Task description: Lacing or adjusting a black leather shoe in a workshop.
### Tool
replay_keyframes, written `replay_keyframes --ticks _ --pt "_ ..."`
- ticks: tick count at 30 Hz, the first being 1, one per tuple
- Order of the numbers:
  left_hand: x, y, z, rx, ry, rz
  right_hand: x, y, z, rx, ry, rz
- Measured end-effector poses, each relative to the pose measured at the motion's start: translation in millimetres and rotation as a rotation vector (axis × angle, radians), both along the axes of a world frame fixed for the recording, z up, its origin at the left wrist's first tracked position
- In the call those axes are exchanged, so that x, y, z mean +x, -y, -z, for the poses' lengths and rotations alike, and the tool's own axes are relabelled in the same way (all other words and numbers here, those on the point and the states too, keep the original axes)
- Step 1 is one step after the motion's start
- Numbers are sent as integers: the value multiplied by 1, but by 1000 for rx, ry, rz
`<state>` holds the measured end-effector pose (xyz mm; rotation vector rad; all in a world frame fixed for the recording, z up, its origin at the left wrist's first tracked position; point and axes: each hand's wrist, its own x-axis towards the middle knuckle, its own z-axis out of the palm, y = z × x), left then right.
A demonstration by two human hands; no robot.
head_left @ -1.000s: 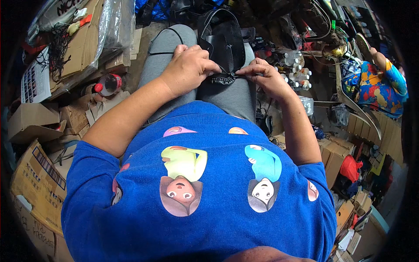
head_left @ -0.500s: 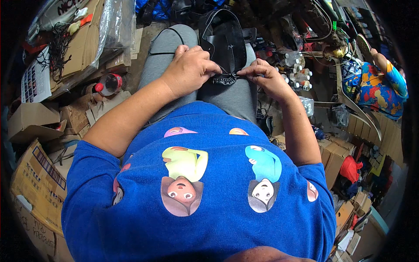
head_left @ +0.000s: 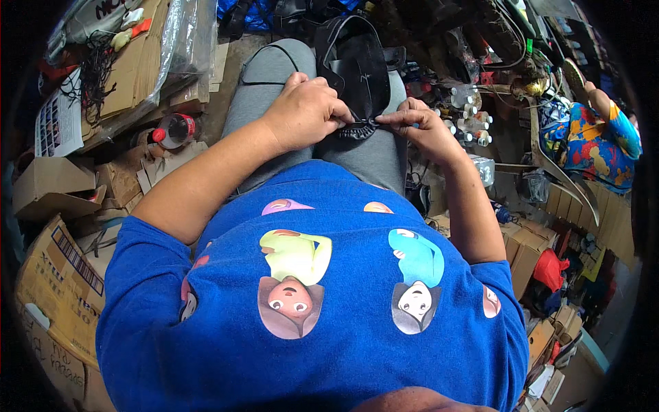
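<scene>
On my lap lies a black leather piece [head_left: 358,79] with a raised, stitched rim and a gathered, ridged near end; it looks like a shoe upper, though I cannot tell for sure. My left hand [head_left: 304,110] is closed at the left of that near end, its thumb and forefinger pinched together. A thin black cord [head_left: 266,52] loops over my left knee and runs into this hand. From the right, my right hand [head_left: 422,129] pinches the edge of the gathered end with thumb and forefinger. What lies right between the fingertips is too small to see well.
Flattened cardboard and plastic wrap [head_left: 175,62] are piled at the left, near a bottle with a red cap [head_left: 175,130] and an open carton [head_left: 53,185]. Several small bottles [head_left: 473,123] stand right of my knee. Another person's colourful sleeve [head_left: 623,134] shows at far right.
The whole view has shifted slightly. Both hands stay pinched at the gathered end of the leather piece, with only a small movement of the fingers.
</scene>
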<state>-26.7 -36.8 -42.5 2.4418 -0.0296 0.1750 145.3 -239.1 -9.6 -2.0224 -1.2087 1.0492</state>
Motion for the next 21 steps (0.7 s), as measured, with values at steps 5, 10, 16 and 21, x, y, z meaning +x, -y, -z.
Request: replay_keyframes --ticks 5,10,16,21 --pt "2 0 -1 -20 -41 8 -4 -1 -1 14 2 31" --pt "17 0 -1 -35 -98 15 6 -4 2 -50 -198 74" --pt "29 -6 9 -45 53 102 9 -9 -1 -70 -214 54" --pt "29 -7 8 -8 121 112 3 -7 -1 -68 -176 87"
